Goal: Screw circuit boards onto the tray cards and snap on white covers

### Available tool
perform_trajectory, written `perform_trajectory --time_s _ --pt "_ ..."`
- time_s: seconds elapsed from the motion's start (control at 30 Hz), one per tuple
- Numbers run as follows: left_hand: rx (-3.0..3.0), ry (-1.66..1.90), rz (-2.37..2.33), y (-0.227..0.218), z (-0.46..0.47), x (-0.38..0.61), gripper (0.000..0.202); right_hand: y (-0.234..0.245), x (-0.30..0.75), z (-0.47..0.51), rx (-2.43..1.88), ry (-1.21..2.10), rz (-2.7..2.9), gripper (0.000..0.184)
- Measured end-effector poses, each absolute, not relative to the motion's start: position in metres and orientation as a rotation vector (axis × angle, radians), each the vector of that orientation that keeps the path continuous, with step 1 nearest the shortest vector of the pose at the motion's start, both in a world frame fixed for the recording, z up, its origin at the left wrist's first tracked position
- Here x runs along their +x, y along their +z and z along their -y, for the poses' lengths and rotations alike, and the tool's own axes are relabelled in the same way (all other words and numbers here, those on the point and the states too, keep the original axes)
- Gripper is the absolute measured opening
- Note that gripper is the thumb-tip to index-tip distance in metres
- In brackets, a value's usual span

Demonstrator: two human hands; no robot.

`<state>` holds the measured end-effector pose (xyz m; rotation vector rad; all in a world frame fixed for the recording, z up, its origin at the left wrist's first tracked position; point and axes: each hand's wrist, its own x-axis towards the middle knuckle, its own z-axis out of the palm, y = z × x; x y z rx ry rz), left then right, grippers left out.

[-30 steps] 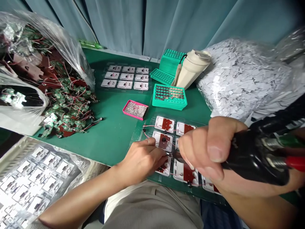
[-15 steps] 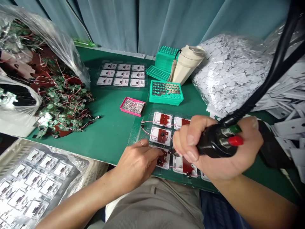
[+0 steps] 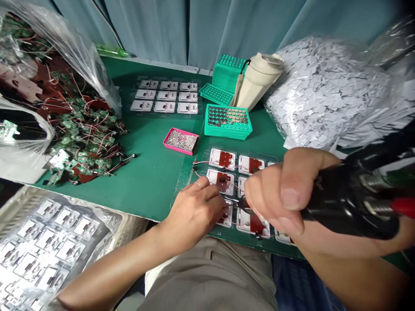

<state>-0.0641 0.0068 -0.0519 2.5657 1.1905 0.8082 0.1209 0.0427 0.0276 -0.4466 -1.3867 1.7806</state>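
My right hand (image 3: pixel 292 194) is wrapped round a black corded electric screwdriver (image 3: pixel 343 203) with a red and a green part on its side. The driver's bit (image 3: pixel 235 202) points left, close to my left fingertips. My left hand (image 3: pixel 201 207) has its fingers pinched together over a white module with a brown circuit board (image 3: pixel 228 216); what they hold is hidden. Several such modules sit in a clear plastic tray (image 3: pixel 184 181); another module (image 3: pixel 222 181) lies just above my left hand. Thin red and white wires with small black ends trail from the boards.
A pink box of tiny metal screws (image 3: pixel 181 140) and a green battery-like cell holder (image 3: pixel 228 128) stand beyond. Behind are a beige tumbler (image 3: pixel 261 82) and another filled tray (image 3: pixel 165 96). Wired circuit boards (image 3: pixel 87 147) heap left; a bag of white pieces (image 3: pixel 324 95) stands right.
The screwdriver and my right hand have come nearer the camera and shifted right, the tool lying flatter. My left fingers have curled and moved slightly right and up over the module.
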Motion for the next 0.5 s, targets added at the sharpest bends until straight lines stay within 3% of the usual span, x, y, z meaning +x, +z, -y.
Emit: perform_trajectory --time_s 0.27,0.5 --pt "2.543 0.878 -1.149 -0.056 -0.011 -0.063 0.029 0.027 0.116 -0.040 -0.436 1.758 1.339 0.065" --pt "2.241 0.922 -1.125 -0.054 -0.006 -0.063 0.014 0.034 0.106 -0.039 -0.483 1.703 1.320 0.064"
